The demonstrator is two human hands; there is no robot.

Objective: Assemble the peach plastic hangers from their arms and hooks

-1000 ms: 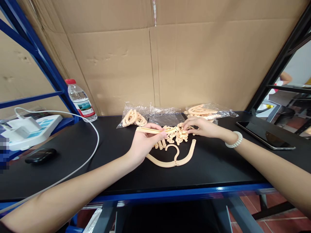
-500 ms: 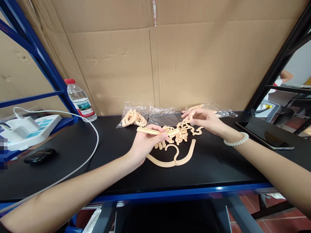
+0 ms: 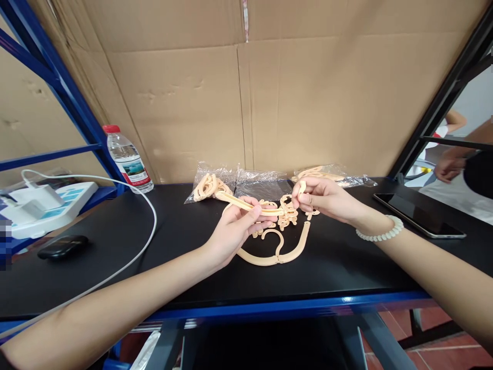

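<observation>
Gripping the bar [image 3: 250, 206] crosswise in my left hand [image 3: 236, 228], I had its right end beside the small piece [image 3: 302, 186] my right hand [image 3: 325, 201] pinched.

In front of the hanger [image 3: 265, 259] the tabletop [image 3: 339, 272] lies bare to its blue edge, open between the forearms. Right of it, bare top runs to the tablet [image 3: 419, 216]; left, to the white cable [image 3: 155, 221]. Just behind the hanger, the pile of clips [image 3: 287, 218], the left hand [image 3: 239, 228] gripping a long bar [image 3: 234, 202] and the right hand [image 3: 319, 198] pinching a clip [image 3: 302, 186] crowd the way; plastic bags [image 3: 258, 184] and the cardboard wall [image 3: 246, 103] close the back
</observation>
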